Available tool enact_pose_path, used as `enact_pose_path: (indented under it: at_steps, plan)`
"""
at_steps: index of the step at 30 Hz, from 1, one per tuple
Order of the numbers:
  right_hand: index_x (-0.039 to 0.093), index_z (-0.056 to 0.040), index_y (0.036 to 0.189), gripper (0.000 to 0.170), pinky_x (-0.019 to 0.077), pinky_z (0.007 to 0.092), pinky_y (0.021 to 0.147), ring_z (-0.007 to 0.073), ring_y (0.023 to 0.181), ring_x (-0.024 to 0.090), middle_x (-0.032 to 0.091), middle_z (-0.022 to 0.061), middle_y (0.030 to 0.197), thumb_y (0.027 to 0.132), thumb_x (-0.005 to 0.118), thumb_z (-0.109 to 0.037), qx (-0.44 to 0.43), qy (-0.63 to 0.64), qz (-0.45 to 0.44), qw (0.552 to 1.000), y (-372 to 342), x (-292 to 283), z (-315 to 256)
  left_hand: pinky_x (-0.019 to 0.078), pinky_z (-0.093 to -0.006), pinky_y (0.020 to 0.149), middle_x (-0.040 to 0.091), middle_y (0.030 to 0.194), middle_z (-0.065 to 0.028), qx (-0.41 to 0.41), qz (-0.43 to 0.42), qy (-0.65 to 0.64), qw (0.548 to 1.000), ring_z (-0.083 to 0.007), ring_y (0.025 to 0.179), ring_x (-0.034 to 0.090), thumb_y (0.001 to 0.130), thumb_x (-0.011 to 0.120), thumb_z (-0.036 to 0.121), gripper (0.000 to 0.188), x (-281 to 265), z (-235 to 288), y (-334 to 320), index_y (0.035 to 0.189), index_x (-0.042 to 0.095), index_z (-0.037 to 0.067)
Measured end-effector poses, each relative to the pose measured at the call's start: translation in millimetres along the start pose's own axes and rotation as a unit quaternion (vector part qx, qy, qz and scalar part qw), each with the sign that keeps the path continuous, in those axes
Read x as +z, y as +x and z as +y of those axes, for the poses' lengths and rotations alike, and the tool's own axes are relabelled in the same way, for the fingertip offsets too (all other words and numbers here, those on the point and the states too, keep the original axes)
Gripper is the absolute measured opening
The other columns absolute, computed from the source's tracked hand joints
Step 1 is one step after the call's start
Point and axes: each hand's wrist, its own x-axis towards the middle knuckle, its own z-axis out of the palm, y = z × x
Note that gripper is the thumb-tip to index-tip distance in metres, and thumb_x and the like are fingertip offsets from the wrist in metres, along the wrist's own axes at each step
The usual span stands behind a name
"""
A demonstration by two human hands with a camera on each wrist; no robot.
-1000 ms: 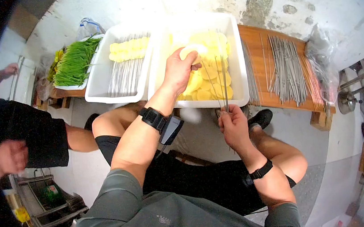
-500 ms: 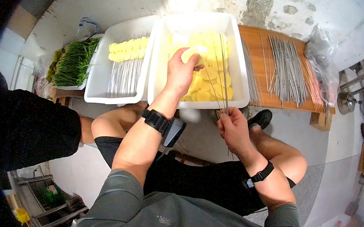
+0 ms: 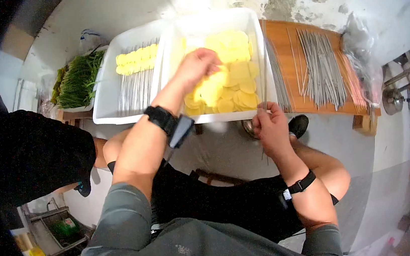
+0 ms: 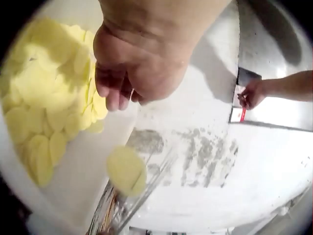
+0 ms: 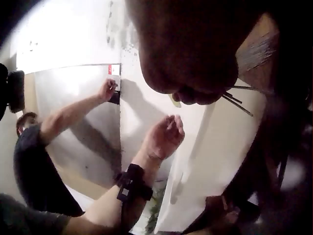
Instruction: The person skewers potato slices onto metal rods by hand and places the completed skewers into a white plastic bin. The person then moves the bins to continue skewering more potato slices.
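The left hand [image 3: 201, 66] is over the white tub [image 3: 269, 82] of yellow round slices [image 3: 245, 85]. In the left wrist view its fingers hang loosely bent with no slice visible in them. The right hand [image 3: 272, 125] grips thin metal skewers [image 3: 264, 78] at the tub's front right corner. In the right wrist view the skewers [image 5: 239, 104] stick out of the dark right hand [image 5: 195, 63]. One slice [image 4: 126, 170] is on a skewer, apart from the left hand [image 4: 139, 63].
Left of the tub, a second white tub [image 3: 103, 106] holds skewered slices [image 3: 136, 60]. Green vegetables [image 3: 76, 82] lie farther left. Many skewers [image 3: 322, 69] lie on the wooden board [image 3: 281, 38] at right. Another person's legs [image 3: 51, 150] are at left; an arm [image 5: 73, 115] reaches to the wall.
The pale slice that was in the left hand is no longer seen there, and its fingers have drawn away from the skewers. The right hand and skewers have shifted right and slightly up in the head view.
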Motion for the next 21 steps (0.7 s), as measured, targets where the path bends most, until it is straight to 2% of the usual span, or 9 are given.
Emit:
enact_pose_path:
  at_steps: [4, 5, 6, 9, 11, 13, 17, 20, 21]
  plan:
    - [0.049, -0.0030, 0.102, 0.012, 0.0348, 0.0225, 0.045, 0.0083, 0.050, 0.045, 0.052, 0.0026, 0.063, 0.093, 0.051, -0.011, 0.005, 0.023, 0.028, 0.999, 0.5, -7.5, -15.2, 0.0507, -0.0294, 0.069, 0.065, 0.086, -0.0086, -0.070, 0.034, 0.157, 0.985, -0.0186, 0.076, 0.062, 0.088, 0.061, 0.023, 0.025, -36.9, -16.3, 27.9, 0.099, 0.060, 0.001]
    - [0.049, -0.0031, 0.103, 0.012, 0.0344, 0.0224, 0.044, 0.0083, 0.050, 0.045, 0.052, 0.0025, 0.063, 0.093, 0.051, -0.010, 0.008, 0.026, 0.032, 0.999, 0.9, -8.0, -16.8, 0.0506, -0.0332, 0.074, 0.064, 0.091, -0.0122, -0.034, 0.005, 0.370, 0.929, -0.0241, 0.082, 0.062, 0.084, 0.066, 0.025, 0.031, -39.8, -23.4, 30.5, 0.102, 0.060, 0.001]
    - [0.049, -0.0031, 0.103, 0.012, 0.0344, 0.0224, 0.044, 0.0083, 0.050, 0.045, 0.052, 0.0025, 0.063, 0.093, 0.051, -0.010, 0.010, 0.028, 0.033, 0.999, 1.5, -8.9, -15.7, 0.0506, -0.0371, 0.079, 0.063, 0.096, -0.0158, 0.003, -0.026, 0.563, 0.826, -0.0297, 0.088, 0.062, 0.079, 0.070, 0.027, 0.037, -40.7, -31.3, 32.9, 0.106, 0.061, 0.002]
    - [0.049, -0.0030, 0.103, 0.013, 0.0339, 0.0225, 0.044, 0.0082, 0.050, 0.044, 0.051, 0.0023, 0.062, 0.093, 0.051, -0.010, 0.002, 0.037, 0.018, 0.999, 2.7, -11.3, -14.7, 0.0461, -0.0415, 0.090, 0.058, 0.110, -0.0206, 0.106, -0.110, 0.564, 0.812, -0.0372, 0.102, 0.056, 0.070, 0.076, 0.029, 0.051, -35.3, -64.5, 30.1, 0.112, 0.060, 0.004]
    - [0.048, -0.0023, 0.103, 0.013, 0.0338, 0.0227, 0.044, 0.0083, 0.050, 0.043, 0.051, 0.0022, 0.062, 0.092, 0.051, -0.009, 0.006, 0.015, 0.022, 1.000, 2.5, -8.9, -17.0, 0.0437, -0.0414, 0.094, 0.053, 0.118, -0.0199, 0.075, -0.143, 0.603, 0.781, -0.0346, 0.108, 0.052, 0.067, 0.078, 0.028, 0.052, -13.8, -51.4, 19.4, 0.111, 0.061, 0.007]
    - [0.048, -0.0021, 0.103, 0.013, 0.0341, 0.0227, 0.044, 0.0083, 0.050, 0.044, 0.051, 0.0022, 0.062, 0.092, 0.051, -0.009, 0.009, 0.010, 0.023, 1.000, 1.5, -8.8, -18.9, 0.0436, -0.0435, 0.092, 0.059, 0.108, -0.0168, 0.069, -0.134, 0.681, 0.716, -0.0344, 0.104, 0.053, 0.066, 0.079, 0.028, 0.047, -4.7, -49.1, 14.0, 0.105, 0.062, 0.008]
    - [0.049, -0.0017, 0.103, 0.014, 0.0351, 0.0227, 0.045, 0.0086, 0.051, 0.045, 0.052, 0.0024, 0.062, 0.092, 0.052, -0.010, 0.000, -0.003, 0.018, 1.000, 3.4, -11.6, -12.1, 0.0428, -0.0448, 0.090, 0.062, 0.097, -0.0141, 0.027, -0.145, 0.683, 0.715, -0.0323, 0.106, 0.052, 0.069, 0.076, 0.027, 0.039, -14.2, -47.2, 25.5, 0.098, 0.062, 0.008]
    - [0.049, -0.0015, 0.102, 0.013, 0.0356, 0.0226, 0.045, 0.0085, 0.052, 0.046, 0.053, 0.0025, 0.062, 0.092, 0.052, -0.010, 0.006, -0.001, 0.017, 1.000, 2.8, -11.4, -15.0, 0.0457, -0.0429, 0.083, 0.063, 0.091, -0.0123, 0.085, -0.120, 0.622, 0.769, -0.0324, 0.098, 0.057, 0.074, 0.073, 0.028, 0.030, -29.2, -46.9, 28.6, 0.092, 0.061, 0.007]
    - [0.049, -0.0015, 0.102, 0.013, 0.0356, 0.0226, 0.045, 0.0085, 0.052, 0.046, 0.053, 0.0025, 0.062, 0.092, 0.052, -0.010, 0.004, -0.001, 0.017, 1.000, 2.9, -12.1, -13.0, 0.0475, -0.0391, 0.078, 0.063, 0.092, -0.0116, 0.048, -0.111, 0.556, 0.822, -0.0298, 0.092, 0.059, 0.080, 0.069, 0.028, 0.027, -31.4, -37.5, 27.4, 0.093, 0.059, 0.006]
